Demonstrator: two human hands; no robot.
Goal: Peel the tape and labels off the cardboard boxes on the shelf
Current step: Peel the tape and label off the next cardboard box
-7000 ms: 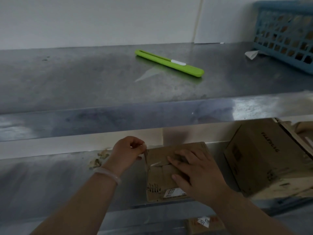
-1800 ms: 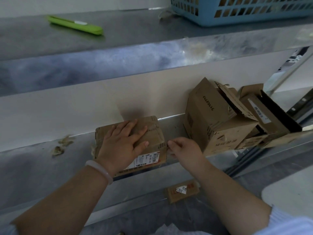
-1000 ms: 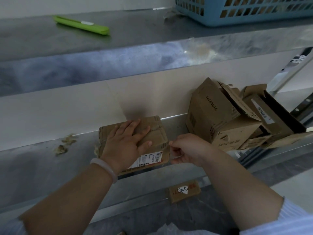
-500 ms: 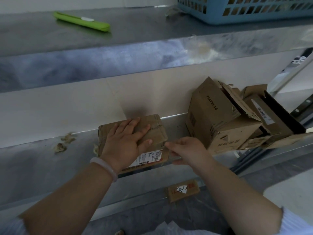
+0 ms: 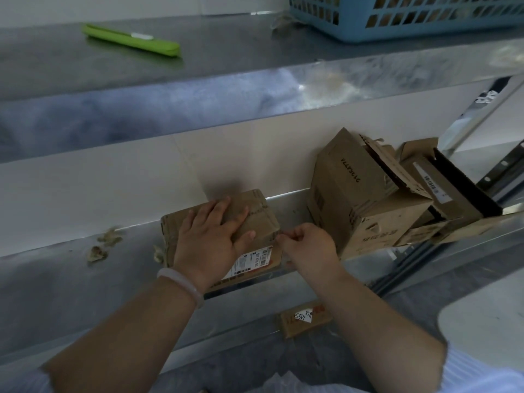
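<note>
A small flat cardboard box (image 5: 261, 222) lies on the lower steel shelf (image 5: 56, 279), with a white barcode label (image 5: 252, 259) on its near face. My left hand (image 5: 212, 239) presses flat on top of the box, fingers straight. My right hand (image 5: 309, 245) is at the box's right edge, thumb and forefinger pinched together at the corner on what looks like a strip of tape; the strip itself is too thin to see clearly.
Larger torn cardboard boxes (image 5: 360, 194) are piled to the right, one bearing a barcode label (image 5: 432, 182). Peeled scraps (image 5: 105, 245) lie at the left. On the upper shelf are a green cutter (image 5: 130, 39) and a blue basket (image 5: 411, 15). A labelled cardboard piece (image 5: 304, 317) lies on the floor.
Seven seconds ago my right hand held the box and the left pinched at its left edge. Now the left presses down and the right pinches at the right corner, moving slightly back and forth.
</note>
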